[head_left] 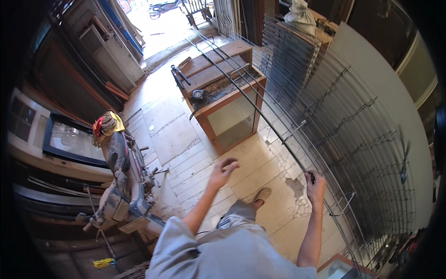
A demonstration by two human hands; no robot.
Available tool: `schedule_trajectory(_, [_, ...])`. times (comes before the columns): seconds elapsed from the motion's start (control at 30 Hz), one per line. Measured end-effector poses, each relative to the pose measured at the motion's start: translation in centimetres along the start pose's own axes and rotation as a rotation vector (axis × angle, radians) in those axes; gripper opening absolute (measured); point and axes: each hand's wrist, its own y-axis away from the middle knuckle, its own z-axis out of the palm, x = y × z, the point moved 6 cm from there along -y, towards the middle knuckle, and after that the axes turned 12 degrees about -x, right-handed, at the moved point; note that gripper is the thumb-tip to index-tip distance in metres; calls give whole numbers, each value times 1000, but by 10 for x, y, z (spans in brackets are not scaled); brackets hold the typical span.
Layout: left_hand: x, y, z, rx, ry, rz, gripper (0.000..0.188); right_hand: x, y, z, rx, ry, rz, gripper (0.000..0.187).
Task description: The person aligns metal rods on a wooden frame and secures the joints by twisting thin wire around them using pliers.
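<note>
A long cage of thin dark steel bars, joined by small square stirrups, runs from the far cabinet top down past my right side. My right hand is closed around its near-left bar, thumb and fingertips meeting at the metal. To the left of the bars, my left hand is in the air over the floor, touching nothing. Its fingers are bent, with a gap between them and the thumb. The cage's far part lies across a wooden cabinet with a glass front.
A tape measure and a dark-handled tool lie on the cabinet. Stacked wire mesh panels line the right side, by a large pale sheet. A motorbike stands at left. Broken floor tiles show near my right hand.
</note>
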Motion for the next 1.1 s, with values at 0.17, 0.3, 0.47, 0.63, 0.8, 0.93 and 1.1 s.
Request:
schedule_trajectory(0.17, [-23, 62, -84, 174, 27, -40, 30, 8, 8, -11, -8, -57, 2, 14])
schedule_trajectory(0.3, [-22, 92, -121, 223, 70, -40, 28, 3, 39, -53, -1, 154, 81, 19])
schedule_trajectory(0.47, [-56, 101, -144, 242, 202, -158, 28, 21, 75, -67, -35, 441, 249, 20])
schedule_trajectory(0.63, [-47, 55, -159, 150, 154, -47, 29, -14, 43, -19, 24, 329, 122, 27])
schedule_trajectory(0.8, [-33, -2, -201, 22, 148, 38, 31, -62, -26, 28, 30, 227, 45, 21])
schedule_trajectory(0.93, [-17, -40, -246, -21, 65, 24, 31, -37, -36, 33, 71, 80, 160, 15])
schedule_trajectory(1.1, [-4, -107, -235, -217, 103, 62, 29, -48, -32, 15, 112, 3, 235, 13])
